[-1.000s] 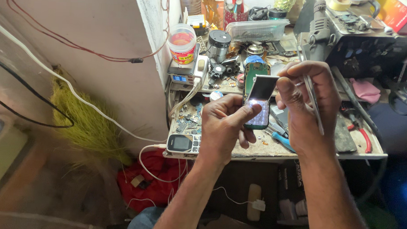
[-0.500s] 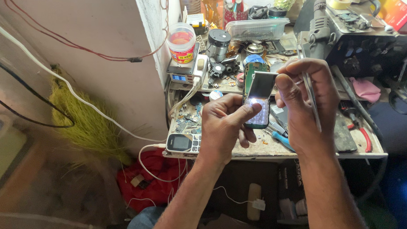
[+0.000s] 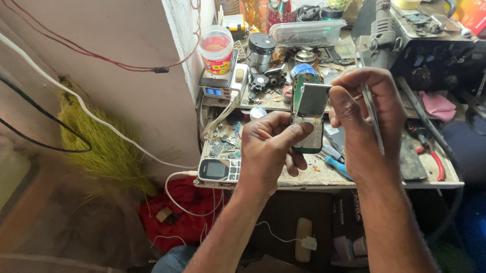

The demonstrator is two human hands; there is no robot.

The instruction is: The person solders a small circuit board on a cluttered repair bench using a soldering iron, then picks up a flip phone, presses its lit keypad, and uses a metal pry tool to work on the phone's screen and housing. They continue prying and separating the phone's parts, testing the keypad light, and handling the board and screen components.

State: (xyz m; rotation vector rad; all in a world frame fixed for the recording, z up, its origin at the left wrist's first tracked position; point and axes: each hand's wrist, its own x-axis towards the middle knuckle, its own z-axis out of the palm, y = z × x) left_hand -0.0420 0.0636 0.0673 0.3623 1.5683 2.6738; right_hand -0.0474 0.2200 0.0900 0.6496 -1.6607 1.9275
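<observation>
Left hand (image 3: pixel 269 148) grips an opened phone (image 3: pixel 308 120) above the tabletop (image 3: pixel 317 179); right hand (image 3: pixel 364 122), holding tweezers (image 3: pixel 373 117), now pinches its raised metal plate. Since a second ago the plate has lifted, suggesting disassembly advancing. A small keypad phone (image 3: pixel 220 169) lies left of it.

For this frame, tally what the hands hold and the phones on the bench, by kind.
Opened phone circuit board, held in left hand: 1
Metal tweezers, in right hand: 1
Keypad phone at the bench edge: 1
Total: 3

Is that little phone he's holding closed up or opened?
Opened: the phone in the left hand shows bare green board and a metal plate, no cover or keypad.
</observation>
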